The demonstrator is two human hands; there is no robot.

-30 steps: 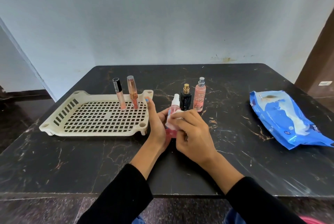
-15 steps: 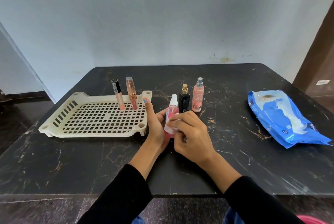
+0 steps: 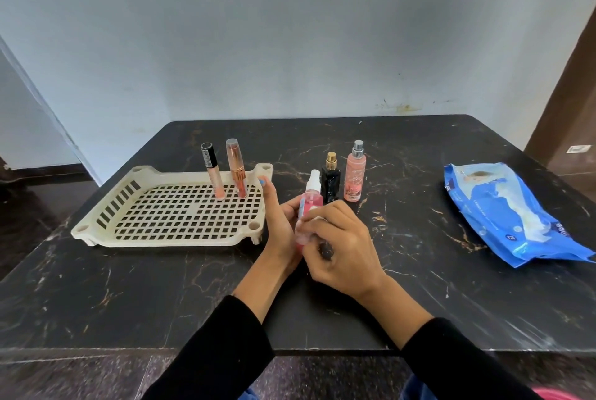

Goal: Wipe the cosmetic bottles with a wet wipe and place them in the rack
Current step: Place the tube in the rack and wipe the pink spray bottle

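Observation:
A small pink spray bottle with a white cap stands upright at the table's middle, held by my left hand from the left, one finger sticking up. My right hand presses a white wet wipe against the bottle's lower part; most of the wipe is hidden under my fingers. Behind them stand a black bottle with a gold cap and a peach spray bottle. The cream slotted rack lies to the left, with two lip gloss tubes upright at its back.
A blue wet wipe pack lies on the right side of the black marble table. A pale wall runs behind the table, and its front edge is close to my sleeves.
My right hand with the wipe has slid down the pink bottle, from near its top to its lower part. More of the bottle's upper body shows now.

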